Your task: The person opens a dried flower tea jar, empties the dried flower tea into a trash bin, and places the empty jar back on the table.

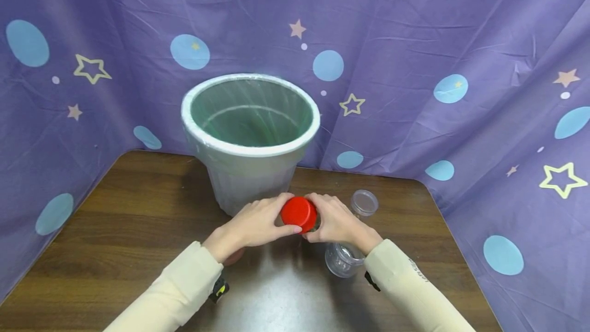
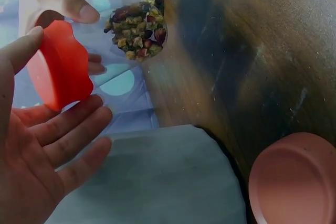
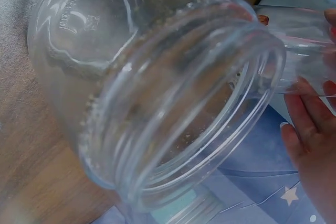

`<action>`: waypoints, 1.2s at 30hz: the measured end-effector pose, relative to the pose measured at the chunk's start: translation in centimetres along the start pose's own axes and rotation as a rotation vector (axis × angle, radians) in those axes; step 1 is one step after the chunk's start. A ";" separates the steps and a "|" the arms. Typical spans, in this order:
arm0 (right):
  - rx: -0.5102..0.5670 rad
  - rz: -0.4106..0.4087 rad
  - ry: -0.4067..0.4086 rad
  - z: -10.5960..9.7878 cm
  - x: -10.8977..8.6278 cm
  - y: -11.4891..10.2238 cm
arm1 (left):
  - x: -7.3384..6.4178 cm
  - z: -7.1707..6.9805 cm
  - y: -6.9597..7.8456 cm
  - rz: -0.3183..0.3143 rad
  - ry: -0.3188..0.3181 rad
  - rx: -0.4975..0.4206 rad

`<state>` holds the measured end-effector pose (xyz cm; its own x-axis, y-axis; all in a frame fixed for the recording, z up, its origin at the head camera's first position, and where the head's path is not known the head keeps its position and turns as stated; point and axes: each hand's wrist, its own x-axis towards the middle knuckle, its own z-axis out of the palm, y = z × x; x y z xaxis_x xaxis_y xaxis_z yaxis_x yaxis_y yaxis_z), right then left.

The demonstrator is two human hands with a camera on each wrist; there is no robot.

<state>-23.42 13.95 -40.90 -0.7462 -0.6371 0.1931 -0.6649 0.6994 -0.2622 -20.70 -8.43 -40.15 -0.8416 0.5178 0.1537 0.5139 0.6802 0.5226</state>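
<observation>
Near the middle of the head view, my left hand [image 1: 255, 222] grips a red lid [image 1: 298, 214] between thumb and fingers. Scalloped edges show on the lid in the left wrist view. My right hand [image 1: 338, 219] holds a clear jar [image 3: 299, 69] just under the lid, its fingers around the wall. Dried flower buds [image 2: 137, 34] lie at the jar's far end from the lid. Most of this jar is hidden behind the hands in the head view. A larger clear jar [image 3: 100, 40] with an open mouth stands on the table below my right wrist.
Behind my left hand stands a large grey-green bucket [image 1: 251, 151]. Farther back right is another clear container [image 1: 364, 203]. A pinkish round object [image 2: 294, 182] sits on the wooden table [image 1: 115, 250] under my left wrist. A purple curtain [image 1: 392, 29] surrounds the table.
</observation>
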 end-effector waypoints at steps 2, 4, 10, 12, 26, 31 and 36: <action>0.013 0.009 -0.011 0.0 0.0 -0.1 | -0.1 -0.2 -0.1 0.006 -0.001 -0.006; 0.022 0.018 -0.014 0.0 0.0 -0.2 | -0.1 -0.3 -0.2 0.007 -0.007 -0.017; 0.030 0.054 -0.035 0.0 -0.2 -0.4 | -0.3 -0.4 -0.1 0.013 0.012 0.035; 0.035 0.064 -0.039 0.0 -0.2 -0.5 | -0.3 -0.4 -0.1 0.013 0.027 0.065; 0.107 0.102 -0.086 -0.6 -0.9 -1.0 | -0.7 -1.0 -0.4 0.021 0.099 0.033; 0.129 0.118 -0.107 -0.7 -1.1 -0.8 | -0.6 -1.3 -0.4 0.016 0.133 -0.037; 0.168 0.143 -0.077 -0.5 -1.2 -0.7 | -0.7 -1.4 -0.4 0.006 0.151 -0.108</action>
<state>-22.10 14.41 -40.48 -0.8234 -0.5629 0.0717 -0.5333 0.7243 -0.4370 -20.58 -9.76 -39.25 -0.8584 0.4320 0.2768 0.5047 0.6137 0.6072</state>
